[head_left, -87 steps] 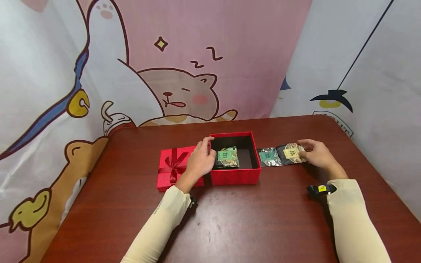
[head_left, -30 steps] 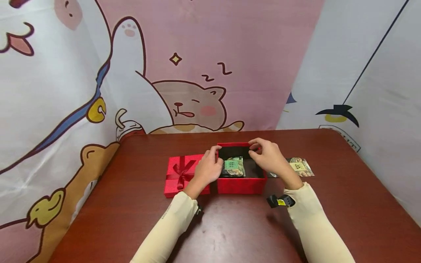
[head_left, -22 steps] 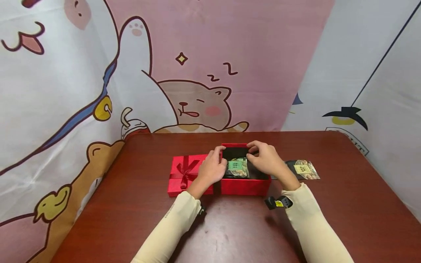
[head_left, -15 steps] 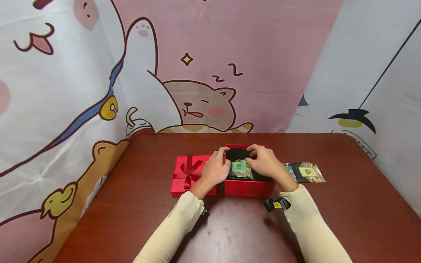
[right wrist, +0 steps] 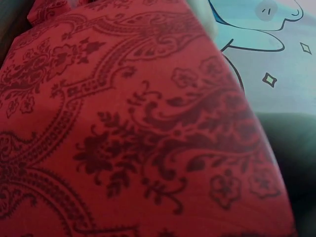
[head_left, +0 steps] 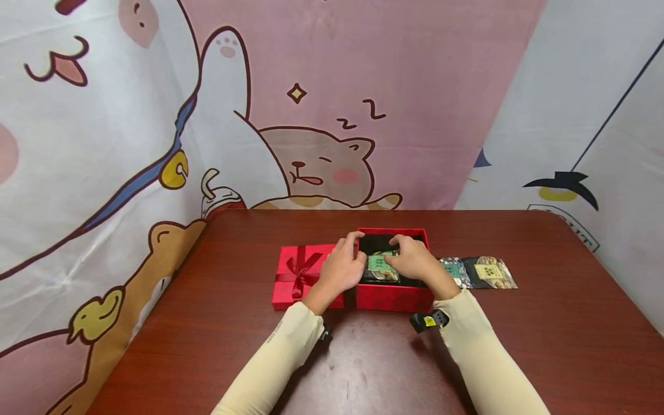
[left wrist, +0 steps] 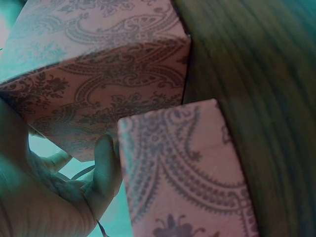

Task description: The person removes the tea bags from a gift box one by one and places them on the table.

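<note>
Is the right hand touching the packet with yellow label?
Apart. The head view shows it: the right hand is at the red box, while the yellow-labelled packet lies on the table, with another packet between them.

Had both forearms (head_left: 270, 363) extended forward, angled inward. My left hand (head_left: 342, 265) sat back-up, index finger (head_left: 354, 236) bent, thumb (head_left: 359, 259) apart from it. My right hand (head_left: 415, 260) faced it, near but not touching, index bent, thumb apart. Pale sleeves (head_left: 487, 351) ended near the wrists (head_left: 313, 301). Couldn't see the remaining fingers clearly from the head view.
</note>
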The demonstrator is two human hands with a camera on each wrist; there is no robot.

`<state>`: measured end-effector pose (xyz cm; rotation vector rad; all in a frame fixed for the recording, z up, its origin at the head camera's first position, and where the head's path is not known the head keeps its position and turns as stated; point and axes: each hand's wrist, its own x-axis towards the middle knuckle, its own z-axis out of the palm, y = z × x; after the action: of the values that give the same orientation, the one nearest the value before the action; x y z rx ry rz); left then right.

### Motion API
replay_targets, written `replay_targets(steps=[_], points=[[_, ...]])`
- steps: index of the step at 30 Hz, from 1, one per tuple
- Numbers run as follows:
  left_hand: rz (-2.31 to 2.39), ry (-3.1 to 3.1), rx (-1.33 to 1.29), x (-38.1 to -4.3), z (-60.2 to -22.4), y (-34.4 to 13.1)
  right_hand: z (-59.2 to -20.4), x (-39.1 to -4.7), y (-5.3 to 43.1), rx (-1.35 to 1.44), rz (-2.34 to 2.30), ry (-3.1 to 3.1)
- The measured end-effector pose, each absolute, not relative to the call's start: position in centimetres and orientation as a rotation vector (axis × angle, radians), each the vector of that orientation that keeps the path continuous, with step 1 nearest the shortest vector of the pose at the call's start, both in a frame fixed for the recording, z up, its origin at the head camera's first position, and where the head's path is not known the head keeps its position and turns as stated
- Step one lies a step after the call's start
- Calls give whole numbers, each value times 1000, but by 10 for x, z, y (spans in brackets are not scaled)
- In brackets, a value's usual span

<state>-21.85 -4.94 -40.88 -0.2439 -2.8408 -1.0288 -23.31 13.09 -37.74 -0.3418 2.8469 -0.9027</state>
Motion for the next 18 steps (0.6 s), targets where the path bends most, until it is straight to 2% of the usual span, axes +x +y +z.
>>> replay_targets(steps=[18], points=[[-1032,-2835,-225,-220,-411,-49,-384,-235,128,-325,-884,2854]])
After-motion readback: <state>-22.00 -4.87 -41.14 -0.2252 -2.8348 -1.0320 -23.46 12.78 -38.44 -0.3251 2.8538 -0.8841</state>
